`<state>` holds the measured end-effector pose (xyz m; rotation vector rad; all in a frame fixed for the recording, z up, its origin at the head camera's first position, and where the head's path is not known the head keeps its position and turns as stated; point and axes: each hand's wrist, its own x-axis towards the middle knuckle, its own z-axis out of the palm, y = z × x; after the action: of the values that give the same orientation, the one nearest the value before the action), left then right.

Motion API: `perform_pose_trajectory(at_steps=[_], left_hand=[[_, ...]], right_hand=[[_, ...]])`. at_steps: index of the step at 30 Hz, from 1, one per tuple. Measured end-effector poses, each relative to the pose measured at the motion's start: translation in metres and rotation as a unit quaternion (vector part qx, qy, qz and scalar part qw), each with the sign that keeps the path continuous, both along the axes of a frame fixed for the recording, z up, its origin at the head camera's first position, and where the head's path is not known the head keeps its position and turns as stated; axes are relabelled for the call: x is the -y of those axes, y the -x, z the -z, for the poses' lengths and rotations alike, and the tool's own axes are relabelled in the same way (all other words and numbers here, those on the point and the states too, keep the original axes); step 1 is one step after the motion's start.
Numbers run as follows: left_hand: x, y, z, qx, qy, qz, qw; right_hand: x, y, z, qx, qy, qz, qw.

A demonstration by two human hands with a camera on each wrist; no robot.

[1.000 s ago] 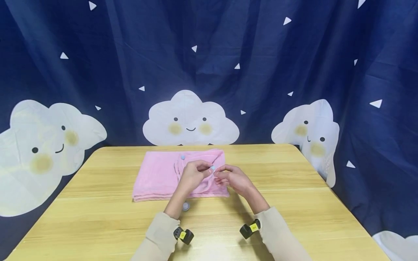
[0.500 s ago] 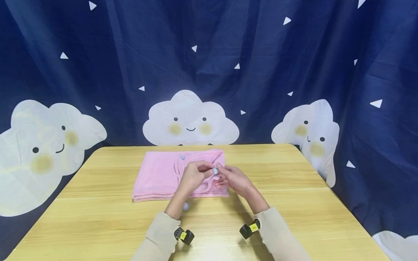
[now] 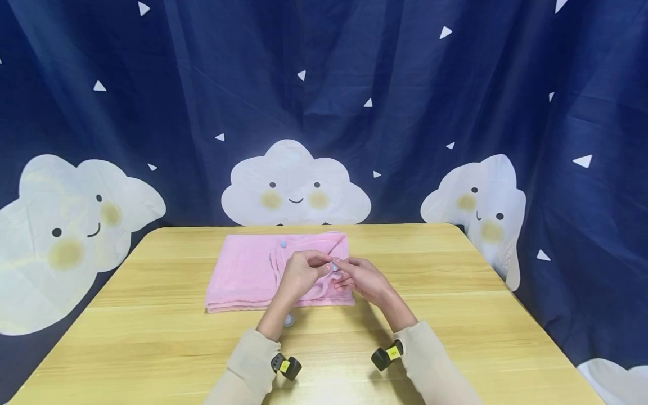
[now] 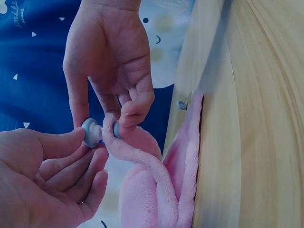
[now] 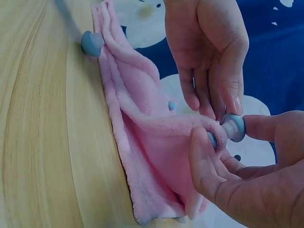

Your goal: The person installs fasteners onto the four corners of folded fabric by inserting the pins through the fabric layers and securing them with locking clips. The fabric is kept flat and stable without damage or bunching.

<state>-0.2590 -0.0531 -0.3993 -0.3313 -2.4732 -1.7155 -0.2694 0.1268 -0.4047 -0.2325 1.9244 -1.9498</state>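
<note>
A pink fleece blanket (image 3: 248,270) lies folded on the table, its edge raised between both hands. A round quilt fastener (image 5: 234,127) has a blue-white disc on one side of that edge and a small blue cap (image 5: 212,138) on the other. My left hand (image 3: 300,275) pinches the disc at its rim, with the thumb and fingertips. Thumb on the cap and a finger on the disc, my right hand (image 3: 367,278) squeezes the two parts with the fabric between. Whether they are joined inside the fleece is hidden.
On the wooden table (image 3: 430,298), another fastener piece (image 3: 288,320) sits by the blanket's front edge. A blue cap (image 3: 283,244) rests on the blanket. In the left wrist view, a blue piece with a thin spike (image 4: 182,104) is near the blanket's end. A curtain (image 3: 329,112) hangs behind.
My right fingers have moved in from beside the blue piece to grip it. Less of the piece shows between the hands now. The left hand and the blanket have hardly moved.
</note>
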Motion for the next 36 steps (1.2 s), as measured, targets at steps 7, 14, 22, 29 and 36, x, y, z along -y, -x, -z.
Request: perform_pose_trajectory(at_steps=[7,14,22,29,36], left_hand=[[-0.0006,-0.0012,-0.0006,0.002,0.007,0.006,1.0],[-0.0014,0.0007,0.0012,-0.002,0.017,0.006,0.9998],[0.0012,0.0005,0.0024,0.029,0.046,0.01,0.9985],[-0.0012,-0.0024,0.0031,0.021,0.107,0.013,0.994],[-0.0048,-0.0051,0.003,-0.019,0.142,-0.013,0.9896]], right_hand=[[-0.0004,-0.0013,-0.0004,0.0,0.023,0.004,0.9997],[-0.0007,-0.0008,0.0008,-0.003,0.022,0.004,0.9997],[-0.0007,-0.0009,0.0006,-0.011,0.022,0.007,0.9997],[-0.0016,0.0004,0.0026,-0.011,0.012,0.009,0.9998],[-0.0019,0.0024,0.0049,-0.008,0.009,0.011,0.9999]])
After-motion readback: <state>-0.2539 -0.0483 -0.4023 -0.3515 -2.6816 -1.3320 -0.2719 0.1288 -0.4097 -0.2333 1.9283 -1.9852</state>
